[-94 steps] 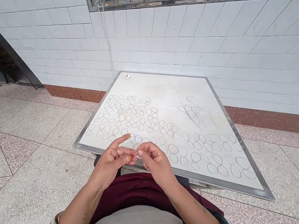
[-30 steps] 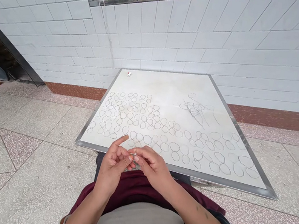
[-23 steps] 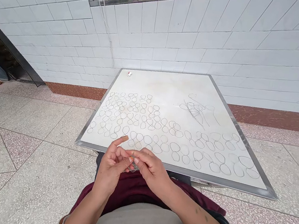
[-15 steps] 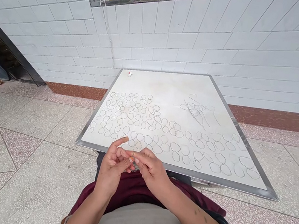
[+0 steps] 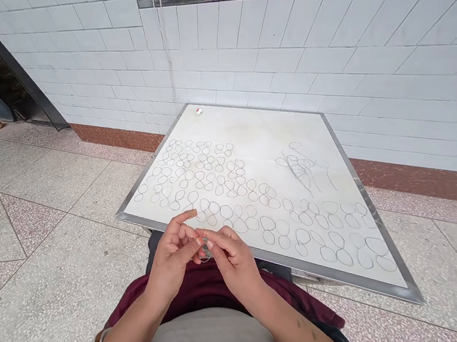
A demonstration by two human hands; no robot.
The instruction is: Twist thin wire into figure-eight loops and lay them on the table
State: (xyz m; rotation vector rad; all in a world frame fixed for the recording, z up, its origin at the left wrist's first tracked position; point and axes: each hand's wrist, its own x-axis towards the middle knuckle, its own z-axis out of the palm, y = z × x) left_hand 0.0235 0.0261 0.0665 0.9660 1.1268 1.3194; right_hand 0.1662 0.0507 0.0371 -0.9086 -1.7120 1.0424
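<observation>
My left hand and my right hand meet over the near edge of a white table. Between their pinched fingertips is a thin wire loop, which both hands grip. Part of the wire is hidden by the fingers. My left index finger points up and away from the pinch. Beyond my hands, rows of thin wire rings, many joined in figure-eight pairs, lie on the white table.
A tangle of loose wires lies on the table's right half. A small white and red item sits near the far left corner. A grey metal rim edges the table. Behind stands a tiled wall with a barred window.
The wire loop below my fingertips has shifted slightly and shows a little more openly. Both hands stay in nearly the same place.
</observation>
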